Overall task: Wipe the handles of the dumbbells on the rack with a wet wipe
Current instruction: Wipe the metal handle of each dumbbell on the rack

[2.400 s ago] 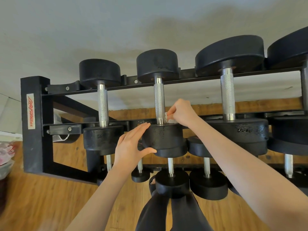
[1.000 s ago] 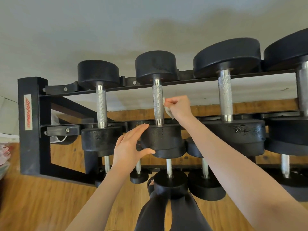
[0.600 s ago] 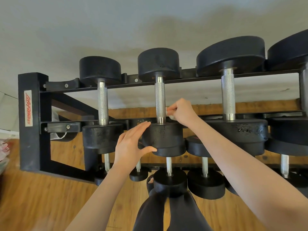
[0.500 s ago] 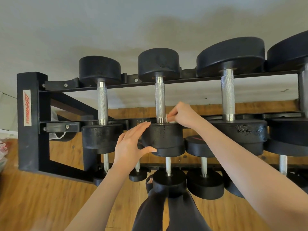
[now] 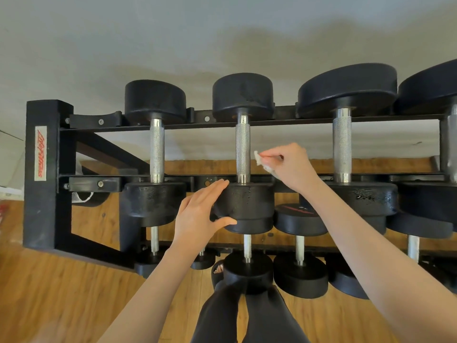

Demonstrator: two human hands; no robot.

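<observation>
The right hand pinches a wet wipe just beside the knurled handle of the second dumbbell on the rack; the left hand, fingers straight, steadies its near head

The dumbbell handles are shiny silver metal with a rough, crisscross grip in the middle and smooth bright rings at the ends. The round dumbbell heads are black and dull, a bit bumpy, with small shiny wet-looking spots on the near ones. The rack is black painted metal, mostly matt, with silver bolt heads and a white sticker with red letters. The wet wipe is white, thin, soft and crumpled. The floor is smooth brown wood with lines in it. The wall is plain, grey-white and matt
</observation>
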